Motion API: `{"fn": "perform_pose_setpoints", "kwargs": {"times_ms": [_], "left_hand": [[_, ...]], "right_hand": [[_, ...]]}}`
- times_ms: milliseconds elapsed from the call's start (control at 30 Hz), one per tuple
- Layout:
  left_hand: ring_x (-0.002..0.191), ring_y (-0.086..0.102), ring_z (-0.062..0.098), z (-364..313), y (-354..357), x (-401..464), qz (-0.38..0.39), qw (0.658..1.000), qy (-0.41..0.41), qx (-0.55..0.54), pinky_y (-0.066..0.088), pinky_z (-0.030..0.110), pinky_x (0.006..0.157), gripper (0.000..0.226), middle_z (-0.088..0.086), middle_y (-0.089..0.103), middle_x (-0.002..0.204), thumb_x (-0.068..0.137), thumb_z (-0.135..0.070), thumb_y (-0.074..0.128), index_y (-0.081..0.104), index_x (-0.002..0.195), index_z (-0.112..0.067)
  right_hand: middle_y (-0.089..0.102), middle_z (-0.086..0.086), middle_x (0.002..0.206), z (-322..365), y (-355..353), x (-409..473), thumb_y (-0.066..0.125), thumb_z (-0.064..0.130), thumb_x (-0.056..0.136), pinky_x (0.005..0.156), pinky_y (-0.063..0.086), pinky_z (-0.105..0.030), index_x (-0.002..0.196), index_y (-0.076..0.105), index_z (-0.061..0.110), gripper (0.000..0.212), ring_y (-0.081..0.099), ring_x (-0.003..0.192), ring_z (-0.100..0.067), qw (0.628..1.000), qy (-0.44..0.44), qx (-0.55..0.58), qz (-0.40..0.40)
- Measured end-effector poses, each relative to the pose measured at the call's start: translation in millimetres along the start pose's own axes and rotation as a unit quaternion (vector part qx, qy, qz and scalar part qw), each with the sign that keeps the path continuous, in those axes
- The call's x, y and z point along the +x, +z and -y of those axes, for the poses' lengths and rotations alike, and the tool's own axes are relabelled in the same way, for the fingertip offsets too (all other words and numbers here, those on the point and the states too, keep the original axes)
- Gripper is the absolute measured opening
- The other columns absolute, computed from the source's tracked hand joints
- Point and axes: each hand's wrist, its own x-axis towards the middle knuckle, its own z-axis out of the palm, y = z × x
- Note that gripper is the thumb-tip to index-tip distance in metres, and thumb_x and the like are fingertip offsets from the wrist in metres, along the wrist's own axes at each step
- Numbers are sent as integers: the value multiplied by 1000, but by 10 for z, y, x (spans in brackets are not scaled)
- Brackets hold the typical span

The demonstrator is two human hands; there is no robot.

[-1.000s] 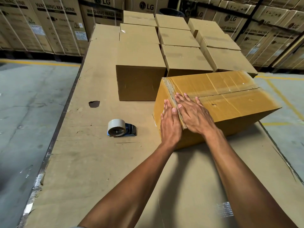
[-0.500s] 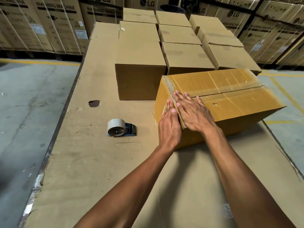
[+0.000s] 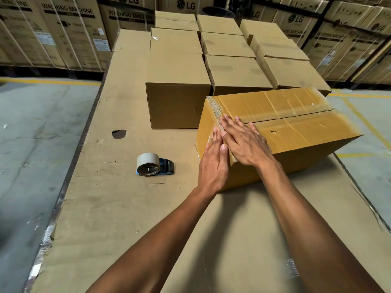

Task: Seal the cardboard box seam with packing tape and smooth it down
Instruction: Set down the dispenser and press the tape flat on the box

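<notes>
A brown cardboard box (image 3: pixel 296 125) lies on the cardboard-covered table, its top covered with glossy tape and a seam running across it. My right hand (image 3: pixel 243 140) lies flat on the top at the near left corner, fingers spread towards the seam. My left hand (image 3: pixel 213 163) presses flat against the box's left end face, fingers pointing up at the edge. Neither hand holds anything. A tape dispenser (image 3: pixel 152 167) with a pale roll and blue body rests on the table to the left of the box.
Several plain closed boxes (image 3: pixel 177 81) stand in rows behind the taped box. The table (image 3: pixel 118 218) has a small hole (image 3: pixel 119 133) left of centre. Concrete floor lies on both sides. Stacked washing-machine cartons (image 3: pixel 63 32) line the back.
Both hands have slid slightly up along the box's near left corner. The box has turned a little, its right end swinging outward.
</notes>
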Motion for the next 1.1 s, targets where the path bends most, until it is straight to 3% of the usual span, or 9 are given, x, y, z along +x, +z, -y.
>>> {"fn": "perform_pose_setpoints", "kwargs": {"times_ms": [167,300,400,600,733,833,900,1000,1100], "left_hand": [[158,41,14,172,-277,208,-37,994,67,77,32,54,131,49,-2,48,169,116,-39,44,52,161,-22],[167,22,15,191,-510,535,16,976,154,155,13,54,136,53,-6,33,177,115,-44,49,44,165,-29],[169,16,21,196,-644,586,92,934,246,241,4,59,136,55,-4,34,177,114,-52,43,45,165,-32],[148,50,29,61,-650,357,98,863,369,332,17,56,135,56,7,63,149,111,-60,49,62,151,-23],[126,59,27,-79,-589,175,83,840,406,350,32,52,119,50,1,68,134,109,-65,49,69,139,-29],[113,58,26,-194,-541,155,84,839,412,346,37,50,108,47,1,67,118,108,-66,51,72,127,-29],[108,58,26,-226,-528,225,106,842,417,326,42,49,105,47,3,64,113,107,-65,54,72,123,-25],[108,62,28,-215,-554,350,181,852,403,281,56,45,93,49,9,60,123,106,-63,58,69,127,-19],[111,64,27,-216,-555,392,193,850,391,296,60,40,85,52,9,58,133,105,-66,56,67,130,-21]], "right_hand": [[5,19,173,-16,-43,-20,28,65,104,131,5,-51,165,8,45,67,5,162,-12,1000,-19,-9,15],[4,19,172,-74,-114,-201,40,58,105,132,5,-51,164,11,43,68,1,161,-9,998,-38,14,46],[10,18,172,-134,-167,-430,49,52,103,132,2,-46,163,18,44,68,2,161,-8,997,-47,29,62],[18,19,171,-192,-292,-897,67,42,92,128,2,-39,156,38,48,70,9,160,-6,993,-15,101,53],[21,18,171,-253,-343,-1257,71,49,87,132,13,-47,163,30,36,86,15,158,-1,994,51,90,32],[23,16,171,-222,-304,-1439,67,50,92,131,14,-50,163,31,29,83,16,158,-2,994,87,60,26],[25,14,171,-134,-226,-1473,54,59,98,131,15,-52,163,31,28,76,20,158,-5,993,108,35,-3],[33,9,169,19,-84,-1436,32,74,101,129,19,-52,161,37,25,78,28,157,-12,988,139,-2,-68],[37,5,167,77,21,-1433,29,75,101,128,22,-51,159,40,24,78,32,156,-17,983,150,-35,-105]]}}
